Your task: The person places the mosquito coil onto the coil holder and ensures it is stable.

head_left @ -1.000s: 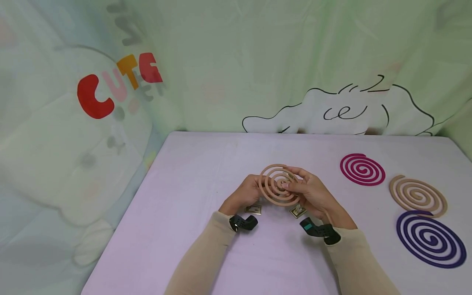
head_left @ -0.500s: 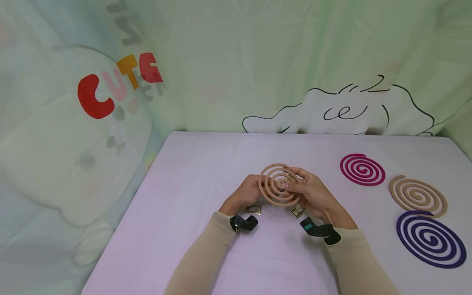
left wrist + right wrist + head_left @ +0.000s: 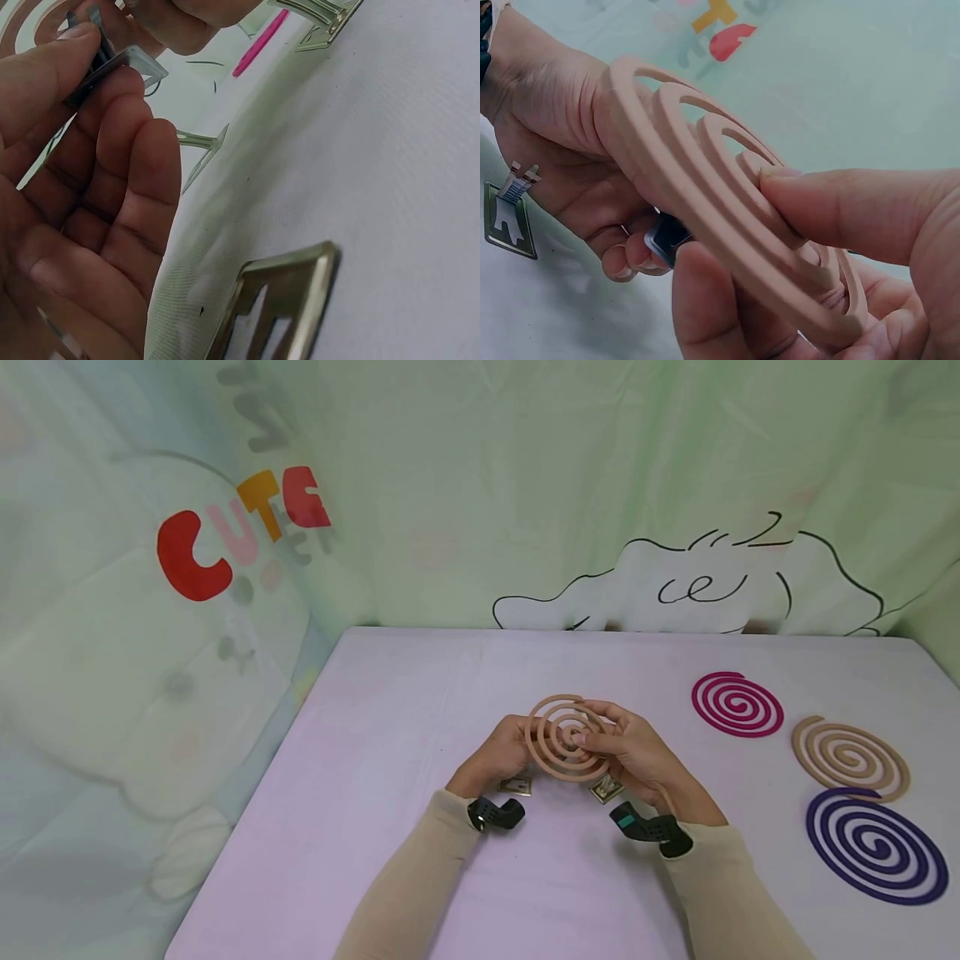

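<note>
My right hand (image 3: 645, 760) holds a tan mosquito coil (image 3: 656, 172) tilted up over the table, its thumb on the spiral's centre. Behind the coil, my left hand (image 3: 504, 750) pinches a small metal coil stand (image 3: 112, 67) between thumb and fingers, near the coil's middle. In the head view the coil and fingers hide this stand. Whether it touches the coil I cannot tell. Below the hands lie more metal stands with cut-out plates: one on the left (image 3: 515, 787), one on the right (image 3: 607, 790). The left wrist view also shows another stand (image 3: 202, 150).
On the right side of the table (image 3: 420, 693) lie a magenta coil (image 3: 738, 704), another tan coil (image 3: 851, 760) and a dark blue coil (image 3: 877, 846). The blue coil overlaps the tan one's near edge. A printed curtain (image 3: 465, 502) hangs behind the table.
The held coil has shifted very slightly down and left. Both hands stay in nearly the same place, and the things on the table have not moved.
</note>
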A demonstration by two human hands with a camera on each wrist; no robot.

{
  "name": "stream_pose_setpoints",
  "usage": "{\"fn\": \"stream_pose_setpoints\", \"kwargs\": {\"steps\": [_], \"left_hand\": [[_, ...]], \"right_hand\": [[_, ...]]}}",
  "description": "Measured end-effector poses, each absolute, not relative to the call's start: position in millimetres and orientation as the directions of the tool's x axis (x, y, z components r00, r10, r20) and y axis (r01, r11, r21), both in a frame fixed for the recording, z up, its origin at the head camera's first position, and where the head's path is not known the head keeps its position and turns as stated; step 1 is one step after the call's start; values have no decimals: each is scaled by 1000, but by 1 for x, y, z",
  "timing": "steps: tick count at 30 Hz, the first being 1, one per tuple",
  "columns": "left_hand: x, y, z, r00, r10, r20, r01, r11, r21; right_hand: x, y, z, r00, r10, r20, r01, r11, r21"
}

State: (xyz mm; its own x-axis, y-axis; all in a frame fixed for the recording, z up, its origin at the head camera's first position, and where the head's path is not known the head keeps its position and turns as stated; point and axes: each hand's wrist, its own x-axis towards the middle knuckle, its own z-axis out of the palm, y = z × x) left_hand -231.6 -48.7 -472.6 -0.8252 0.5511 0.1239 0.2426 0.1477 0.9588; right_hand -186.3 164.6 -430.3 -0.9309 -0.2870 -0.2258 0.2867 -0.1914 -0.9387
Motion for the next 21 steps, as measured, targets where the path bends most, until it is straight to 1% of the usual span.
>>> {"fn": "stream_pose_setpoints", "kwargs": {"steps": [7, 16, 21], "left_hand": [[-232, -49, -472, -821, 552, 145, 269, 150, 951], [-231, -48, -471, -830, 539, 147, 232, 92, 968], [-230, -48, -469, -825, 543, 155, 240, 89, 967]], "right_hand": [[-186, 165, -429, -930, -298, -214, 280, -200, -939], [-187, 165, -430, -937, -297, -182, 263, -261, -929], [-188, 165, -432, -935, -300, -189, 270, -260, -927]]}}
